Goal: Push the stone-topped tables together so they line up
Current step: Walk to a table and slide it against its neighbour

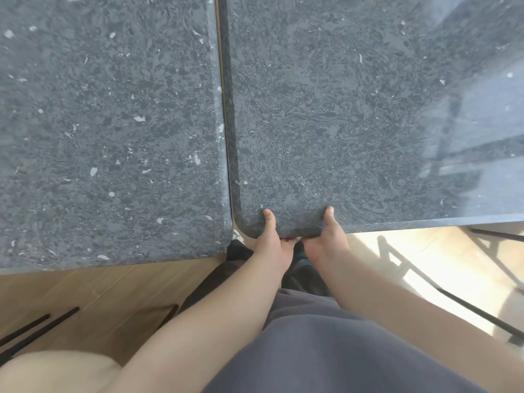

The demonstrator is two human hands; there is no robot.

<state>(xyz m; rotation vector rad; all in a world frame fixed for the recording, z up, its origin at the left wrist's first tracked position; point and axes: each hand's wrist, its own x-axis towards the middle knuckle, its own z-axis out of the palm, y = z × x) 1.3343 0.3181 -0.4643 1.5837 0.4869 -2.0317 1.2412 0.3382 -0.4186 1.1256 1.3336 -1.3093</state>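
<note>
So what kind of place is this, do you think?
Probably a cafe or dining room, though I can't be sure: two matching stone-topped tables, the left table and right table, stand side by side on a wood-look floor, with thin black metal legs alongside.

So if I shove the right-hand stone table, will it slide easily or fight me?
Probably fights: the right table has a thick stone top, likely heavy. Both hands, left hand and right hand, grip its near edge. The thin black legs may judder across the wood floor.
</note>
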